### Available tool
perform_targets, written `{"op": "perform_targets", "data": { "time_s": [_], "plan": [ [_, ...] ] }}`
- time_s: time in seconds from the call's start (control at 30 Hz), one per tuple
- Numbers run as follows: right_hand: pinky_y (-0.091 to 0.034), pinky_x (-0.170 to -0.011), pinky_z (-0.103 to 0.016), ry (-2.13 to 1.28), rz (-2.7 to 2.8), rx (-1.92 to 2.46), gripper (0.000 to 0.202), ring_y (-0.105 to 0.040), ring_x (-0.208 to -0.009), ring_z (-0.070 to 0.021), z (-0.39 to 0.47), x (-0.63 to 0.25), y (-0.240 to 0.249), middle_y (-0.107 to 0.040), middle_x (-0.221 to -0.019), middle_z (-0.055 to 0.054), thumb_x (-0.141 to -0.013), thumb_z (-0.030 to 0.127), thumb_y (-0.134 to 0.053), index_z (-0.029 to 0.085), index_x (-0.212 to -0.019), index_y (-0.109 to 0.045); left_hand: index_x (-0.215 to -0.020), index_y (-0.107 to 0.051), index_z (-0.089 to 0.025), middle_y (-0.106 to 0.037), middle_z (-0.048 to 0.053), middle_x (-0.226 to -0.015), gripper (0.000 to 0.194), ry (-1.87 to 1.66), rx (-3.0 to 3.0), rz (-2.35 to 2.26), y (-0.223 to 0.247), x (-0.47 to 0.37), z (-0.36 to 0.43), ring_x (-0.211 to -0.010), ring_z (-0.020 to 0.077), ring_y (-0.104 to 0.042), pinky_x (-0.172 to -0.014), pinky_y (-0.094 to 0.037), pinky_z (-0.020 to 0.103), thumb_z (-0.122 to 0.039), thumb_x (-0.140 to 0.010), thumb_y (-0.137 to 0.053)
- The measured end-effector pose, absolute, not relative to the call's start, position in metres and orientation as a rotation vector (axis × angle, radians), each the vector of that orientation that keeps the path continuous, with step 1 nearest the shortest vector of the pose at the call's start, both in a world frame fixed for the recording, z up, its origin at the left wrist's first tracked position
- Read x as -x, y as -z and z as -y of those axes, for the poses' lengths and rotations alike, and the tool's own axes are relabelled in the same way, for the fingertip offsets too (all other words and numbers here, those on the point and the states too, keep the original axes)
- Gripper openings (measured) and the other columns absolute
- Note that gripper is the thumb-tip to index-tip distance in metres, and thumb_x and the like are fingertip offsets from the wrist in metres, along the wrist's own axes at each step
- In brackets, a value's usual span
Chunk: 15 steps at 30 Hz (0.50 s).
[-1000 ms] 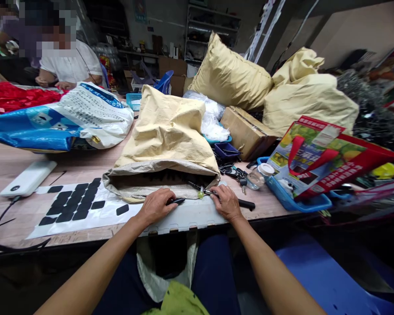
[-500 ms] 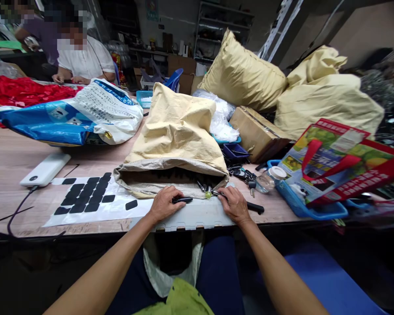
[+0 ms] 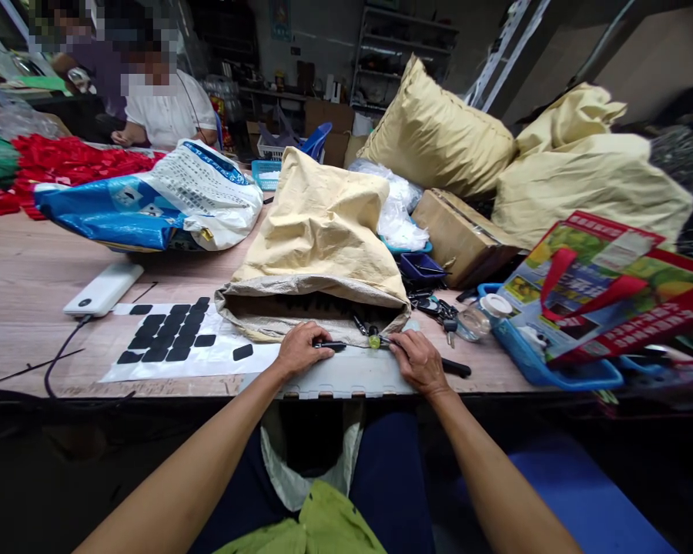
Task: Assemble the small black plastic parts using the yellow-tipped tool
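Note:
My left hand (image 3: 302, 350) is closed on a slim black piece (image 3: 332, 345), pressed low over a pale grey board (image 3: 346, 375) at the table's front edge. What kind of part it is, I cannot make out. In my right hand (image 3: 420, 360) is a small hammer, its black handle (image 3: 456, 368) sticking out to the right. The hammer's yellow-green head (image 3: 374, 341) lies between my hands, near the mouth of a beige cloth sack (image 3: 323, 223). Dark parts show inside the sack's open mouth, mostly in shadow.
Left lie a white sheet with black stickers (image 3: 170, 331), a white power bank (image 3: 105, 289) and a blue-and-white bag (image 3: 150, 204). To the right are keys (image 3: 450, 327), a clear jar (image 3: 473, 322), a blue basket (image 3: 525, 354) and a wooden box (image 3: 462, 231). Co-workers (image 3: 170, 115) sit beyond.
The view has swung slightly left, so everything sits further right in the picture. Both hands keep their holds. The hammer's head is turned a little more upright.

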State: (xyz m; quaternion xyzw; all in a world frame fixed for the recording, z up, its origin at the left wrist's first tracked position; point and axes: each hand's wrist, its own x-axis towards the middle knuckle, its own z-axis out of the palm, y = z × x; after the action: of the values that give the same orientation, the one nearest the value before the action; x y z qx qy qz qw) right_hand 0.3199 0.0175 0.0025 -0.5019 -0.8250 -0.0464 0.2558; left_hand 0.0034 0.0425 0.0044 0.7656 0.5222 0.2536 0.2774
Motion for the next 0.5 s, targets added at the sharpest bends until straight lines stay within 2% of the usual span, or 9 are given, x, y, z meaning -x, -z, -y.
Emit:
{"op": "perform_targets", "data": {
  "time_s": [0.2,0.33,0.5],
  "plan": [
    [-0.048,-0.082,-0.035,0.153,2.242,1.274,0.019,-0.06,-0.09,-0.0225,-0.0143,-0.3191,-0.0024,-0.066,-0.092,-0.007,-0.101,0.028,-0.052,0.02,-0.105,-0.069,-0.093,-0.075,-0.024,-0.067,0.0,-0.087,0.02,-0.691,-2.032,-1.448,-0.0075,-0.0059,-0.0405,-0.092,0.0216,-0.059,-0.081,-0.041,0.033,-0.032,-0.075,-0.08],
    [-0.049,-0.083,-0.036,0.148,2.228,1.275,0.019,-0.061,-0.091,-0.0231,-0.0152,-0.3208,0.0001,-0.066,-0.092,-0.007,-0.101,0.027,-0.052,0.02,-0.107,-0.069,-0.096,-0.075,-0.025,-0.068,0.001,-0.09,0.025,-0.708,-2.079,-1.448,-0.0077,-0.0058,-0.0365,-0.094,0.0222,-0.06,-0.083,-0.042,0.033,-0.037,-0.075,-0.081],
    [-0.051,-0.082,-0.037,0.168,2.155,1.273,0.019,-0.062,-0.09,-0.0232,-0.0164,-0.323,-0.0034,-0.067,-0.092,-0.007,-0.101,0.026,-0.052,0.021,-0.109,-0.069,-0.095,-0.076,-0.024,-0.067,0.002,-0.09,0.021,-0.716,-2.106,-1.468,-0.0058,-0.0063,-0.0358,-0.095,0.0225,-0.059,-0.083,-0.042,0.034,-0.035,-0.077,-0.079]
  ]
}}
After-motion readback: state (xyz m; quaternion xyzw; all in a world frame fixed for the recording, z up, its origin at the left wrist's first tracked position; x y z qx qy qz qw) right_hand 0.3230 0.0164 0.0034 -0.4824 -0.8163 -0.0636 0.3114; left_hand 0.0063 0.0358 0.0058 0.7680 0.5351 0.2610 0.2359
